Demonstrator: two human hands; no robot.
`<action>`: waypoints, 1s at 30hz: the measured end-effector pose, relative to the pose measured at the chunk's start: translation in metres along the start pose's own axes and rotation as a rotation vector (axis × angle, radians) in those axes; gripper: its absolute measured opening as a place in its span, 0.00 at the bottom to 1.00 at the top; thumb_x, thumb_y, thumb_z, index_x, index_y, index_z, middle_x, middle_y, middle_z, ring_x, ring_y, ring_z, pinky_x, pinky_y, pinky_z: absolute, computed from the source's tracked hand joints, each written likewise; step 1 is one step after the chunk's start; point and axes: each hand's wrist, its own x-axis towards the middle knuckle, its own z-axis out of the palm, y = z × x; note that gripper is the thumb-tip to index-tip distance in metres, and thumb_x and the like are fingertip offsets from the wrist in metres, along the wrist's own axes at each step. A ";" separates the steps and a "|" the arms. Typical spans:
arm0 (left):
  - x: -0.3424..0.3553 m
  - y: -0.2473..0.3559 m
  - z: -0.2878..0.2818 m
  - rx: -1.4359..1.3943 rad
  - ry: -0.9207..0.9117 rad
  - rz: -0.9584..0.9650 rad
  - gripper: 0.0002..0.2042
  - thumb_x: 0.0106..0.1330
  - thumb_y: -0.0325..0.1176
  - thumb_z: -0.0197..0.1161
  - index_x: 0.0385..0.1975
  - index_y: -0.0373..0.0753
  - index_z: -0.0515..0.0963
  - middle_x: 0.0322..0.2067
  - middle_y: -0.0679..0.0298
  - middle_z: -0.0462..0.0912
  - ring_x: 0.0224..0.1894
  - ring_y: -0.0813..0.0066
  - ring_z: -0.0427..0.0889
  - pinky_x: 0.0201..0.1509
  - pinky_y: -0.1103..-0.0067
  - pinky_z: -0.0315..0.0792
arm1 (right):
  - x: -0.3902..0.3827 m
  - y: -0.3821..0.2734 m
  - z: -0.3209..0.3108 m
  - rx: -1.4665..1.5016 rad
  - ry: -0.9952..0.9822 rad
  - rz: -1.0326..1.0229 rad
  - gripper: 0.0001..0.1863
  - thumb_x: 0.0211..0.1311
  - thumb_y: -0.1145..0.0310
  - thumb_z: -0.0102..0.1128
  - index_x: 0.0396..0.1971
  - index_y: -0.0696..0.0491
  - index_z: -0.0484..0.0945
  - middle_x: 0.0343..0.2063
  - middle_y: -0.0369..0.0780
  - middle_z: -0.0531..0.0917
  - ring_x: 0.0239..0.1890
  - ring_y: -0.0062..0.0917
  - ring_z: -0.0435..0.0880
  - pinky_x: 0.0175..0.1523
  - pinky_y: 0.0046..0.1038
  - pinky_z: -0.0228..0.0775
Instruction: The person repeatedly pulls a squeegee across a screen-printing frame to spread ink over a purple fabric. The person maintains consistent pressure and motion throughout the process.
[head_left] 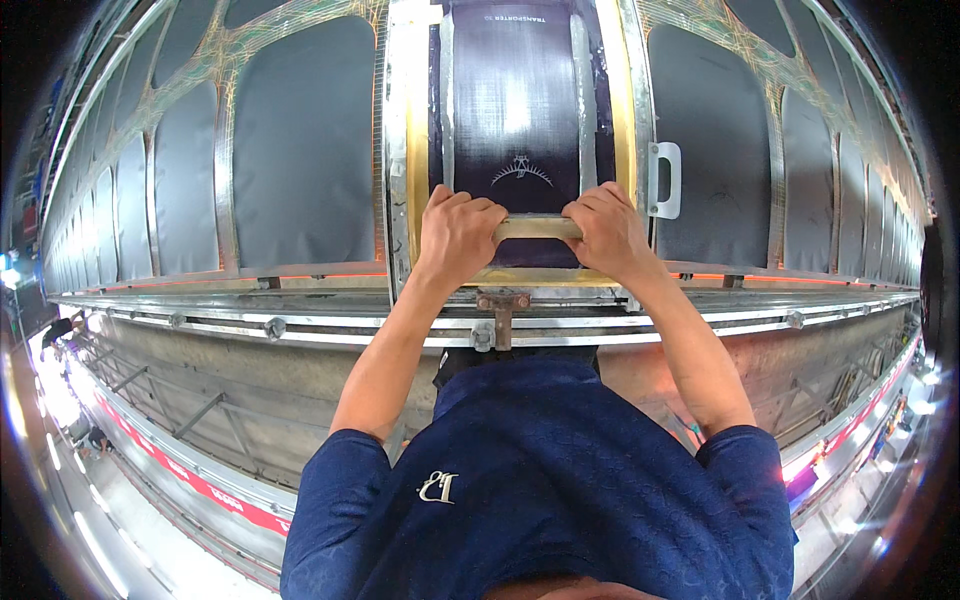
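My left hand [456, 235] and my right hand [610, 232] are closed round the two ends of a pale squeegee [538, 228], which looks like a wooden bar. It lies across the near end of a dark printing screen [515, 75]. The screen's mesh carries a small light curved design just beyond the bar, and yellowish tape lines its metal frame [396, 130]. Both forearms reach forward, roughly level with each other. My fingertips and the squeegee's lower edge are hidden, so I cannot tell how it meets the mesh.
Dark fabric panels [305, 150] lie in rows on the long table, both left and right of the screen. A white handle [667, 180] sticks out at the frame's right side. Metal rails [300, 328] and a rusty bracket [505, 305] run along the table's near edge.
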 end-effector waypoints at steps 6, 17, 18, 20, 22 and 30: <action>0.067 -0.030 -0.012 0.057 -0.186 -0.105 0.05 0.55 0.37 0.74 0.28 0.47 0.85 0.24 0.68 0.85 0.30 0.68 0.82 0.45 0.71 0.67 | 0.072 0.035 -0.032 -0.139 -0.177 0.033 0.12 0.50 0.64 0.76 0.31 0.52 0.84 0.27 0.42 0.84 0.39 0.37 0.82 0.52 0.38 0.70; 0.349 -0.160 -0.029 0.213 -0.229 -0.097 0.24 0.51 0.48 0.78 0.49 0.49 0.86 0.39 0.58 0.90 0.46 0.60 0.88 0.56 0.65 0.77 | 0.323 0.208 -0.079 -0.161 -0.182 0.185 0.22 0.49 0.55 0.78 0.41 0.52 0.86 0.36 0.48 0.88 0.44 0.43 0.88 0.53 0.42 0.78; 0.365 -0.163 -0.021 0.221 -0.242 -0.123 0.26 0.51 0.48 0.79 0.50 0.49 0.86 0.40 0.58 0.90 0.47 0.60 0.88 0.56 0.66 0.78 | 0.328 0.220 -0.080 -0.147 -0.190 0.247 0.25 0.48 0.56 0.79 0.45 0.52 0.86 0.37 0.49 0.88 0.45 0.44 0.88 0.54 0.42 0.77; 0.377 -0.181 -0.011 0.205 -0.171 -0.076 0.27 0.47 0.50 0.80 0.49 0.49 0.87 0.38 0.55 0.89 0.44 0.56 0.89 0.53 0.64 0.80 | 0.334 0.233 -0.076 0.006 -0.143 0.212 0.22 0.49 0.60 0.79 0.43 0.55 0.86 0.35 0.50 0.89 0.42 0.43 0.89 0.51 0.39 0.79; 0.372 -0.181 -0.012 0.159 -0.134 -0.054 0.27 0.46 0.50 0.80 0.46 0.47 0.88 0.35 0.52 0.89 0.43 0.54 0.88 0.52 0.63 0.79 | 0.333 0.235 -0.069 -0.003 -0.070 0.135 0.20 0.49 0.61 0.79 0.41 0.56 0.86 0.33 0.50 0.89 0.39 0.43 0.89 0.49 0.37 0.80; 0.305 -0.158 -0.008 0.194 -0.116 -0.008 0.23 0.48 0.50 0.78 0.44 0.48 0.88 0.32 0.54 0.89 0.39 0.53 0.88 0.48 0.64 0.80 | 0.282 0.187 -0.060 -0.048 -0.095 0.104 0.16 0.51 0.62 0.76 0.36 0.54 0.85 0.28 0.49 0.87 0.35 0.43 0.88 0.45 0.41 0.77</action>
